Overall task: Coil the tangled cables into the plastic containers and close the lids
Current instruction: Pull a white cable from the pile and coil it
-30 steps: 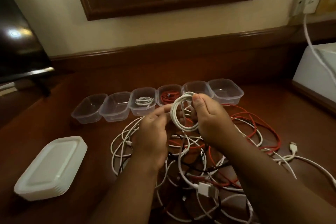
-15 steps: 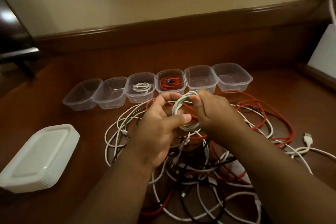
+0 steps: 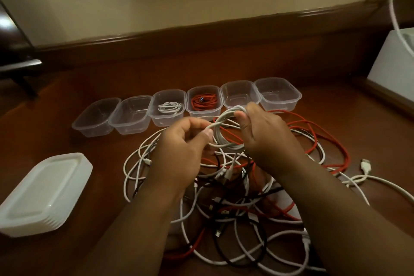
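Nearest the camera, a tangle (image 3: 235, 204) of white, red and black cables sprawls over the table (image 3: 358, 141), still unsorted. Just above it both hands work one white cable. The right hand (image 3: 266, 139) pinches a small coil (image 3: 226, 132) at its top between thumb and fingers, holding the loops together. The left hand (image 3: 181, 148) grips the loose strand that feeds into the coil, fingers curled round it. The coil hangs in the air, clear of the table, in front of the row of tubs.

To the left a stack of lids (image 3: 44, 192) lies on the table, none fitted yet.

Beyond the hands stand six clear tubs (image 3: 277, 96) side by side. The third from the left holds a white cable (image 3: 169, 107), the fourth a red cable (image 3: 204, 101); the other four look empty.

The step in hand seems to be winding the third cable. Next, the left hand likely has to lay the remaining strand round the coil, then the coil must go into a free tub, probably the fifth, kept tight so it does not spring open.
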Motion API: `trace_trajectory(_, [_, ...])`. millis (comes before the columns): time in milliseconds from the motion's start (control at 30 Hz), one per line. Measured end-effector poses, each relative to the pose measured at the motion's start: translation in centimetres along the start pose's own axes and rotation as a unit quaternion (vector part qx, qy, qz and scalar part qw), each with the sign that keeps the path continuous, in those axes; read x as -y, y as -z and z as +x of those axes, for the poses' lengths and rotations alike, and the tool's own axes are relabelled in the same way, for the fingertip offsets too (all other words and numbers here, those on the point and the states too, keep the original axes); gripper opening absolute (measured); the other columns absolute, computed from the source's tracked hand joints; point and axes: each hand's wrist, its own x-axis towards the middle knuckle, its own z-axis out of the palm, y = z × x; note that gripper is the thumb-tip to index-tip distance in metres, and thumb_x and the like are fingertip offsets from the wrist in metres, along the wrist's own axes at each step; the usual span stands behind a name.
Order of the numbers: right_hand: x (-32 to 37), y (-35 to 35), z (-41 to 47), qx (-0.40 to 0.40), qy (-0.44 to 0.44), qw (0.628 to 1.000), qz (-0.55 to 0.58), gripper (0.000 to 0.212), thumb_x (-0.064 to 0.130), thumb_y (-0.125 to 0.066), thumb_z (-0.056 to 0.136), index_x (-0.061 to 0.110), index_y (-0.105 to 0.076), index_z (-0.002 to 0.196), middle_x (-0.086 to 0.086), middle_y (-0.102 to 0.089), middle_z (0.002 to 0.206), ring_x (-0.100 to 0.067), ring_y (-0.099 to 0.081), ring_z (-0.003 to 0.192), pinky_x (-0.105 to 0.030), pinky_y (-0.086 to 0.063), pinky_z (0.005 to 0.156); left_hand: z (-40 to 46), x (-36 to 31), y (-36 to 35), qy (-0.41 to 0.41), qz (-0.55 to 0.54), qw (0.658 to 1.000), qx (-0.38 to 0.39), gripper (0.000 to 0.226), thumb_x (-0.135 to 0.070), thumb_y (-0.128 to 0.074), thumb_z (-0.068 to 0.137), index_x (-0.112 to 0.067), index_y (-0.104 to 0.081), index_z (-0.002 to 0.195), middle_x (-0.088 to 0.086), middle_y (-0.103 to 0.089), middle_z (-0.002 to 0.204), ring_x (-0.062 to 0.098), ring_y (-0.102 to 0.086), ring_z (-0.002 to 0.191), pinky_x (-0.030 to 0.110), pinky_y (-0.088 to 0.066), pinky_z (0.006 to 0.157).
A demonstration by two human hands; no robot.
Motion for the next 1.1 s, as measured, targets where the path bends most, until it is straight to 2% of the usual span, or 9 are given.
trace_trajectory(167, [-0.2, 0.1, 0.0, -0.013, 0.005, 1.0, 0.002, 0.031, 0.048, -0.025, 0.098, 0.024, -0.04, 0.086, 0.01, -0.045, 0.063, -0.007, -0.044, 0.051, -0.024, -0.029, 0.045, 0.1, -1.5, 1.0, 0.182, -0.314, 0.92, 0.146, 0.016, -0.009, -0.05, 0.089, -0.006, -0.064, 0.098, -0.001, -0.039, 0.058, 0.007, -0.038, 0.042, 0.018, -0.037, 0.04])
trace_trajectory(233, [-0.4, 0.1, 0.0, -0.025, -0.023, 0.999, 0.042, 0.029, 0.042, -0.03, 0.102, 0.026, -0.041, 0.081, 0.009, -0.044, 0.061, -0.007, -0.042, 0.047, -0.02, -0.028, 0.043, 0.2, -1.6, 1.5, 0.197, -0.337, 0.905, 0.168, 0.023, -0.014, -0.051, 0.086, -0.008, -0.064, 0.104, -0.004, -0.033, 0.059, 0.002, -0.028, 0.037, 0.015, -0.027, 0.035])
trace_trajectory(333, [-0.2, 0.3, 0.4, -0.027, -0.114, 0.978, 0.174, 0.033, 0.036, -0.032, 0.105, 0.027, -0.046, 0.076, 0.007, -0.043, 0.061, -0.005, -0.04, 0.048, -0.02, -0.03, 0.047, 0.1, -1.4, 1.4, 0.148, -0.257, 0.942, 0.157, 0.023, -0.01, -0.047, 0.095, -0.007, -0.062, 0.112, -0.001, -0.039, 0.061, 0.006, -0.03, 0.042, 0.017, -0.026, 0.04])
trace_trajectory(467, [1.6, 0.8, 0.2, -0.001, -0.249, 0.834, 0.493, 0.038, 0.038, -0.033, 0.106, 0.018, -0.046, 0.076, 0.004, -0.038, 0.057, -0.009, -0.035, 0.045, -0.027, -0.032, 0.045, -0.3, -1.2, 0.6, 0.079, -0.151, 0.981, 0.092, 0.016, -0.012, -0.055, 0.095, -0.011, -0.071, 0.096, 0.008, -0.065, 0.072, 0.017, -0.06, 0.064, 0.027, -0.052, 0.06])
trace_trajectory(533, [2.6, 0.8, -0.1, -0.012, -0.272, 0.773, 0.573, 0.038, 0.038, -0.035, 0.106, 0.017, -0.046, 0.076, 0.005, -0.039, 0.055, -0.009, -0.036, 0.043, -0.025, -0.033, 0.043, -0.6, -1.1, 0.2, 0.056, -0.131, 0.987, 0.07, 0.015, -0.024, -0.066, 0.082, -0.017, -0.077, 0.089, 0.015, -0.073, 0.087, 0.021, -0.065, 0.078, 0.038, -0.057, 0.073])
trace_trajectory(667, [3.5, 0.2, -0.8, -0.042, -0.29, 0.744, 0.601, 0.041, 0.041, -0.034, 0.105, 0.018, -0.047, 0.074, 0.004, -0.041, 0.055, -0.011, -0.038, 0.046, -0.026, -0.034, 0.045, -1.2, -1.4, -0.6, 0.057, -0.154, 0.986, 0.041, 0.022, -0.027, -0.071, 0.068, -0.017, -0.08, 0.085, 0.01, -0.075, 0.085, 0.017, -0.069, 0.073, 0.036, -0.056, 0.068])
trace_trajectory(833, [3.9, -0.7, -1.3, -0.098, -0.241, 0.84, 0.475, 0.043, 0.041, -0.03, 0.105, 0.014, -0.049, 0.078, 0.003, -0.042, 0.057, -0.009, -0.037, 0.046, -0.024, -0.033, 0.044, -1.9, -1.8, -1.3, 0.097, -0.274, 0.956, 0.049, 0.018, -0.016, -0.065, 0.073, -0.012, -0.08, 0.083, 0.01, -0.077, 0.089, 0.015, -0.072, 0.077, 0.021, -0.058, 0.067])
trace_trajectory(967, [3.5, -0.9, -1.4, -0.145, -0.155, 0.9, 0.381, 0.035, 0.04, -0.03, 0.102, 0.02, -0.048, 0.082, 0.01, -0.047, 0.06, -0.003, -0.041, 0.05, -0.019, -0.037, 0.047, -2.6, -2.2, -1.9, 0.103, -0.327, 0.936, 0.072, 0.027, -0.017, -0.064, 0.074, -0.009, -0.076, 0.097, 0.012, -0.075, 0.1, 0.019, -0.072, 0.092, 0.024, -0.059, 0.079])
trace_trajectory(1100, [3.0, -1.3, -1.2, -0.15, -0.094, 0.936, 0.305, 0.036, 0.045, -0.027, 0.1, 0.022, -0.049, 0.084, 0.008, -0.048, 0.062, -0.002, -0.046, 0.053, -0.018, -0.038, 0.047, -2.6, -1.7, -2.1, 0.157, -0.359, 0.916, 0.087, 0.021, -0.015, -0.066, 0.074, -0.016, -0.076, 0.093, 0.009, -0.074, 0.097, 0.017, -0.07, 0.085, 0.026, -0.059, 0.071])
